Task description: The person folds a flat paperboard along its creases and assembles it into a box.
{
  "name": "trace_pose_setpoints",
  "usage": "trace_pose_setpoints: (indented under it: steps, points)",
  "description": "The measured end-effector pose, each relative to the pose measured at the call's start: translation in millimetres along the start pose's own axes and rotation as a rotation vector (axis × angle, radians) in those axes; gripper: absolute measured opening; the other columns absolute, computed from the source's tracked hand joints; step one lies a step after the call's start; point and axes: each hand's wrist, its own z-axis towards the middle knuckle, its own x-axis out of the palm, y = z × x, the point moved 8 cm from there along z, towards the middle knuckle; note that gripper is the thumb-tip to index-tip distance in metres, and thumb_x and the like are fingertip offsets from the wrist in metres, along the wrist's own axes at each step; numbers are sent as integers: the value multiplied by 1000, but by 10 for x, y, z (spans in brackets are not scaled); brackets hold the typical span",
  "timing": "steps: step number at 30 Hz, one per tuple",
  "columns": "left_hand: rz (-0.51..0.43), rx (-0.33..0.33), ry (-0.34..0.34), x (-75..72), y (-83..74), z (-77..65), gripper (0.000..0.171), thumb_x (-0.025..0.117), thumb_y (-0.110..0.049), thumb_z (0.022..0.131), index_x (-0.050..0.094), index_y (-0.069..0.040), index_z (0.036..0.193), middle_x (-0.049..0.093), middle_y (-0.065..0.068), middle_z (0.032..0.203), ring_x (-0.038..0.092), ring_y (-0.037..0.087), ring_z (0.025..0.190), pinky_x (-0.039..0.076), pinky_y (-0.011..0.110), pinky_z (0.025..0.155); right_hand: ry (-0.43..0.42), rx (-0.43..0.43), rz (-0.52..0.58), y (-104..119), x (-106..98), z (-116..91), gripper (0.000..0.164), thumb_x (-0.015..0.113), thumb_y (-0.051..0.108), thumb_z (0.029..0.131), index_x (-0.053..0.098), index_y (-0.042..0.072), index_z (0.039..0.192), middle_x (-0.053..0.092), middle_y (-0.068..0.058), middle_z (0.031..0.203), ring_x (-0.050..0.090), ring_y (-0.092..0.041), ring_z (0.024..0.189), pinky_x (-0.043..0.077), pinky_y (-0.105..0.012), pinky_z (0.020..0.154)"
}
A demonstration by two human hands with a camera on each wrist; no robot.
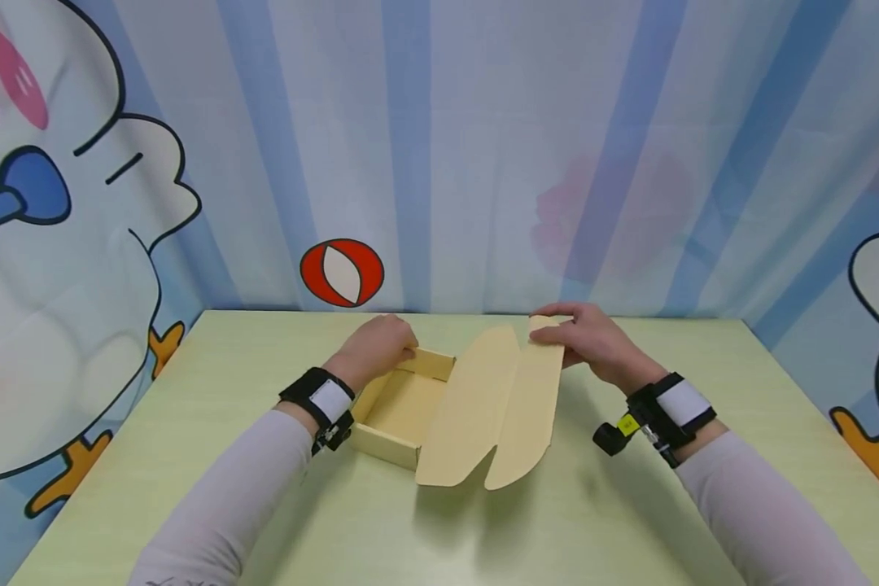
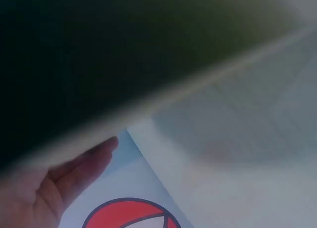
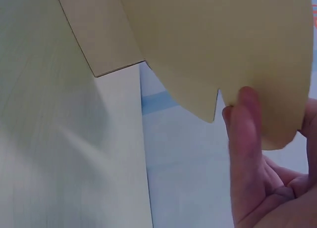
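Note:
A small tan cardboard box (image 1: 383, 444) stands on the table, its tray facing up. Its lid (image 1: 469, 407) is swung out to the right, with a creased front flap (image 1: 531, 399) along the outer edge. At the tray's back left corner, my left hand (image 1: 373, 348) grips the wall. The left wrist view has that hand (image 2: 62, 188) at the box's dark, blurred edge. My right hand (image 1: 596, 343) pinches the far end of the flap between thumb and fingers. In the right wrist view, the fingers of this hand (image 3: 252, 168) press on the flap's face (image 3: 267, 79).
The pale green table (image 1: 249, 366) extends around the box. Behind it hangs a striped blue curtain (image 1: 469, 163) with a printed red and white ball (image 1: 342, 273). Straps with small cameras (image 1: 611, 438) are on both wrists.

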Motion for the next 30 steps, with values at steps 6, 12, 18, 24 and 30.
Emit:
trace_pose_setpoints:
  steps: [6,12,18,24,30]
  points:
    - [41,-89,47,-37,60,-13,29,63,-2,90,60,-10,62,27,-2,61,36,13,60,30,23,59,53,-20,36,125,-6,-54,62,64,15,94,36,0,147,76,4,89,75,-13,76,63,-35,73]
    - [2,-132,77,-48,89,-104,30,61,-5,90,62,-10,61,29,-4,55,40,12,53,30,20,51,8,-32,-52,180,-81,-88,57,66,18,93,42,-1,142,75,3,81,73,-13,67,61,-31,64]
    - [-100,-154,41,-33,93,-221,44,60,-5,88,44,-15,49,22,-5,52,32,10,45,21,19,45,-37,-27,-128,136,-201,-102,47,67,22,93,55,-3,131,72,6,77,70,-10,64,59,-29,61]
    - [-202,-275,-19,30,122,-306,45,60,-6,84,39,-16,45,20,-5,49,25,10,42,15,20,42,-94,-28,-116,14,-347,-136,46,62,27,97,55,-5,129,73,4,100,72,-8,82,61,-28,76]
    - [-289,-419,-88,80,110,-403,44,61,-7,80,39,-15,43,22,-6,47,27,10,39,17,20,40,-190,-48,-62,-161,-367,-75,47,57,32,100,55,1,135,68,-1,108,74,-9,84,61,-28,78]
